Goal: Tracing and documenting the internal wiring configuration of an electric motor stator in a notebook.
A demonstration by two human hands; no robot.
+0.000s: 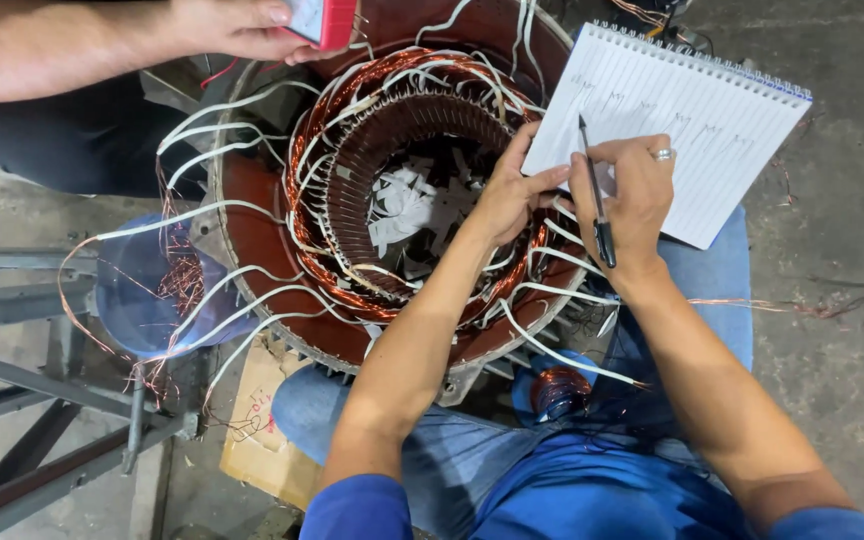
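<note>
A large motor stator (252, 200) with copper windings (317, 140) and white sleeved leads stands in front of me. My left hand (507, 195) rests on its right rim, fingers pinning the lower left corner of a spiral notepad (692, 120). My right hand (627, 195), wearing a ring, grips a dark pen (594, 190) with its tip on the lined page. Another person's hand (242, 25) at the top holds a red phone (320, 20) above the stator.
White paper scraps (407, 205) lie inside the stator bore. A blue stool (137, 300) with loose copper wire sits at the left, beside grey metal bars (42, 400). A cardboard piece (262, 430) lies below the stator. A small copper coil (559, 390) sits near my knees.
</note>
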